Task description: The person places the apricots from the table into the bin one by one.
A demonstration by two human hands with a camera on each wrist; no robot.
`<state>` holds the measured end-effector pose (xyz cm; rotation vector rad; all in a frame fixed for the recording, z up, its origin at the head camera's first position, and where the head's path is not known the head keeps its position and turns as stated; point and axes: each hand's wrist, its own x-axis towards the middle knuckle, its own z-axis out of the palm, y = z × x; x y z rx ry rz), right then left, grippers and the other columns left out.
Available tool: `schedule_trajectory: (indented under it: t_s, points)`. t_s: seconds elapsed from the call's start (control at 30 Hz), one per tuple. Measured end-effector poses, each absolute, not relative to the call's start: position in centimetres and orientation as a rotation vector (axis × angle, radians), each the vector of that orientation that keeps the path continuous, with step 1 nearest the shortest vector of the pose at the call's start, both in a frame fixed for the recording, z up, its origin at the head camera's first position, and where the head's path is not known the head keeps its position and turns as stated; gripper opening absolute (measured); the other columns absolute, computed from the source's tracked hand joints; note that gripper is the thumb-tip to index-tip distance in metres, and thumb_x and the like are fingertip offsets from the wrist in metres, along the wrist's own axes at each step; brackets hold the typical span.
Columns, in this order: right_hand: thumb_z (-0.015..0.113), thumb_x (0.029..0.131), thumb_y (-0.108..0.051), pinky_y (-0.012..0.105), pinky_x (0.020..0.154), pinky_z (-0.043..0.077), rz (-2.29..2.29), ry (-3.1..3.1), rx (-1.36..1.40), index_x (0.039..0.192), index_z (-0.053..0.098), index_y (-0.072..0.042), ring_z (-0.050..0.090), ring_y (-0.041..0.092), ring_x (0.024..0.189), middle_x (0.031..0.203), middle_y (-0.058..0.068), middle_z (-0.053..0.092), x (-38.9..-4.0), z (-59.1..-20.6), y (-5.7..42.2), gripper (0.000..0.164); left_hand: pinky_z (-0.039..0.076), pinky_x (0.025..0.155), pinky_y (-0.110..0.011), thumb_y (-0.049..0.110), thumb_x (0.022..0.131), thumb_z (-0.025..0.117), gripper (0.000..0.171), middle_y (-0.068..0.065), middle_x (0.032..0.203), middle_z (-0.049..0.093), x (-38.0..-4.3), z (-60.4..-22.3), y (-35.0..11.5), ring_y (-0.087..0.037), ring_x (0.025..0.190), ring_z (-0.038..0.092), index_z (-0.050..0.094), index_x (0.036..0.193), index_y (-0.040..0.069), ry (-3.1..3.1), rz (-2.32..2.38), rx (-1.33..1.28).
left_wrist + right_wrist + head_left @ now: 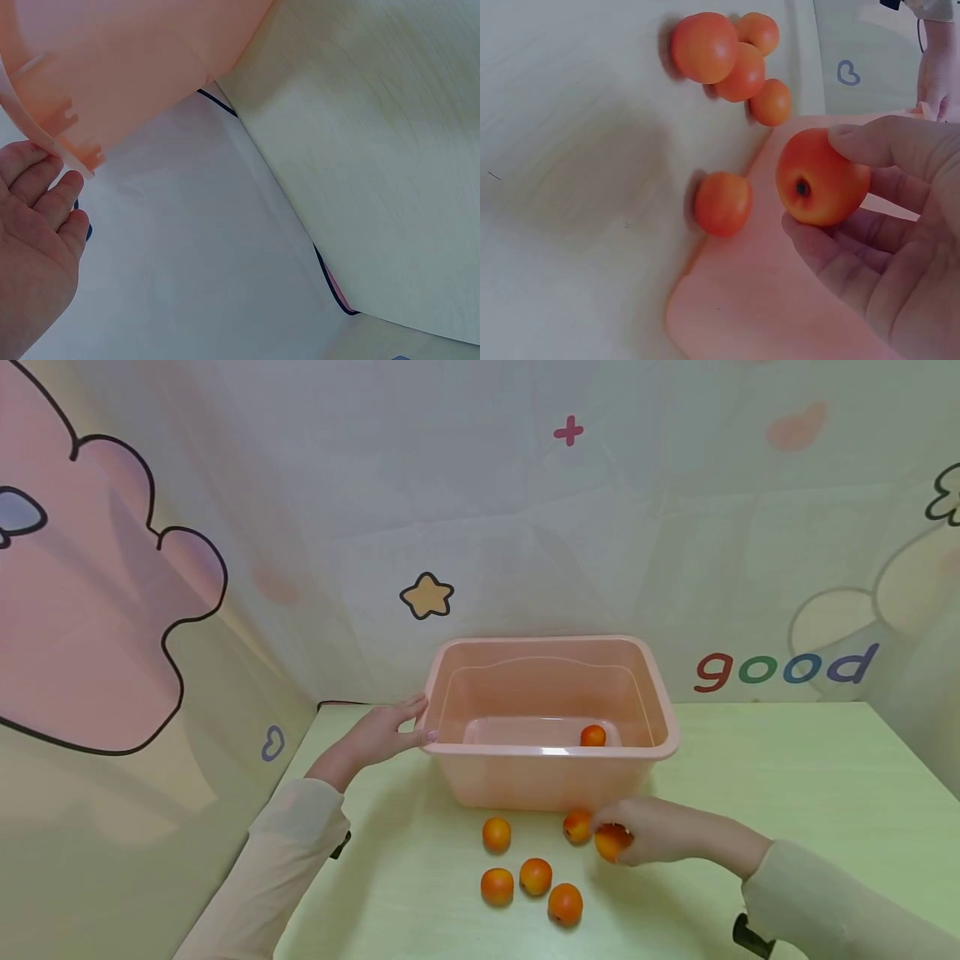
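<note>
A pink plastic tub [555,781] stands on the pale green table, with one small orange-red apple [593,736] inside. My left hand [390,729] grips the tub's left rim; the left wrist view has its fingers [56,199] curled at the rim's edge. In front of the tub, my right hand [660,831] pinches another apple [823,178] between thumb and fingers, its stem dimple showing in the right wrist view. Close beside that one on the table is an apple [577,827]. Several more apples, among them one at the front [566,904], lie to the left.
Behind the tub hangs a printed cloth [525,552] with a star and the word "good". Its left part [247,810] runs along the table's left side. The table surface [780,777] stretches to the right of the tub.
</note>
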<state>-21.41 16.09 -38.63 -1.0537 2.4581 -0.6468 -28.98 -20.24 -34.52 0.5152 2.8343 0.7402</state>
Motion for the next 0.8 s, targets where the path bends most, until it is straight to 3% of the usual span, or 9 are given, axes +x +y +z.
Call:
schedule_trajectory:
  t_s: [0.2,0.37,0.57,0.8]
  points:
    - [0.066,0.074,-0.008,0.020,0.065,0.039,-0.661,2.456,-1.063,0.094,0.062,-0.022,0.045,0.007,0.077,0.081,-0.012,0.053,-21.4,-37.2,15.6,0.025,0.028,0.103,-0.049,0.043,0.083,0.055,0.072,-0.004,0.147,0.021,-29.0,-34.6,-20.3,-0.026,0.134,0.022,0.023,0.140,0.014,2.839,0.741,0.536]
    - [0.066,0.074,-0.007,0.021,0.066,0.041,-0.638,2.458,-1.080,0.094,0.062,-0.023,0.047,0.007,0.077,0.081,-0.013,0.055,-21.4,-35.6,15.2,0.026,0.028,0.103,-0.048,0.049,0.082,0.054,0.075,-0.004,0.147,0.021,-29.0,-34.6,-20.3,-0.026,0.134,0.023,0.023,0.140,0.013,2.850,0.717,0.550]
    - [0.064,0.074,-0.006,0.018,0.060,0.040,-0.581,2.451,-1.131,0.092,0.061,-0.020,0.045,0.005,0.069,0.074,-0.012,0.052,-21.5,-34.0,14.9,0.023,0.027,0.105,-0.045,0.043,0.085,0.053,0.070,-0.007,0.146,0.022,-29.0,-34.6,-20.4,-0.027,0.133,0.024,0.026,0.138,0.006,2.884,0.653,0.625]
    - [0.065,0.074,-0.005,0.020,0.064,0.040,-0.508,2.464,-1.119,0.092,0.061,-0.023,0.046,0.007,0.075,0.078,-0.012,0.053,-21.7,-31.1,14.2,0.026,0.028,0.105,-0.046,0.052,0.082,0.052,0.076,-0.006,0.146,0.022,-29.0,-34.5,-20.3,-0.026,0.133,0.024,0.025,0.139,0.009,2.875,0.653,0.604]
